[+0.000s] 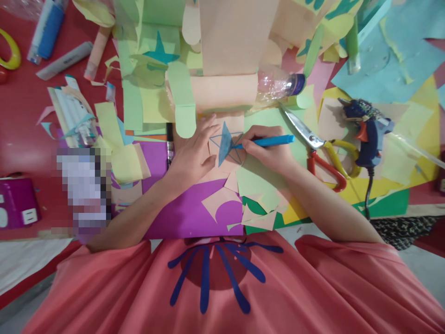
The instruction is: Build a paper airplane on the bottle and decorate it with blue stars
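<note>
Centre frame: left hand [194, 155], fingers spread, flattens peach paper [229, 127]; right hand [269, 150] pinches blue marker [269, 141]; star [225, 144] outlined, roughly half coloured; remainder appears outstanding.

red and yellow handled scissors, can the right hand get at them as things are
Probably yes: the red and yellow handled scissors lie uncovered just beside the right hand, though it would first have to drop the blue marker pen.

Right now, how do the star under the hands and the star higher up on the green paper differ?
The near star is drawn on peach paper, only partly coloured, with the blue marker on it. The far star is solid teal, lies on green paper, and no hand touches it. Both are blue-toned and five-pointed.
</note>
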A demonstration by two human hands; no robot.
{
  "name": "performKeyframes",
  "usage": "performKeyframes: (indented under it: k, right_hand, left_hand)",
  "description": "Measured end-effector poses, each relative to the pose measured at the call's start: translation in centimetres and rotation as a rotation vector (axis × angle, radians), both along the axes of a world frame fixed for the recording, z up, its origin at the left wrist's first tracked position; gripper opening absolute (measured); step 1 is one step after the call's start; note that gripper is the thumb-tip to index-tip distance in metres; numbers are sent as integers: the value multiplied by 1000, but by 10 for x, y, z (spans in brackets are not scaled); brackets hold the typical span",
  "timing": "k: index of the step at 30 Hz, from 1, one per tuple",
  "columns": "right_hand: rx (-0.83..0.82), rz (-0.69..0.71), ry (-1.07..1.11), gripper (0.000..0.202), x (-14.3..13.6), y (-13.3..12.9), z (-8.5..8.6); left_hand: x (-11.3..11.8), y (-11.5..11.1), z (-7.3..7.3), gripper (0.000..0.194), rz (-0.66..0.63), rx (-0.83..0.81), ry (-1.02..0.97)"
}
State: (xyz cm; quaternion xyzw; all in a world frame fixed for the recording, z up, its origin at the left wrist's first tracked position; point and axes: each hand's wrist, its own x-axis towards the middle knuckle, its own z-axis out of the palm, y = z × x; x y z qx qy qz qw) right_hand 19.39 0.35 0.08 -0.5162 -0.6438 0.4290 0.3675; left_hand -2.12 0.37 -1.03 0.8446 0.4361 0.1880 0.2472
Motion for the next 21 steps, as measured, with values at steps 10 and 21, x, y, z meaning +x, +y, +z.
performKeyframes:
  k: [10,21]
  right_hand:
    - [-2,-2,0,13,2,0,0]
    - [-10,-160,150,24,2,2,-2]
  left_hand:
    - [0,0,1,65,2,1,11]
    - [0,-1,-1,65,6,-1,-24]
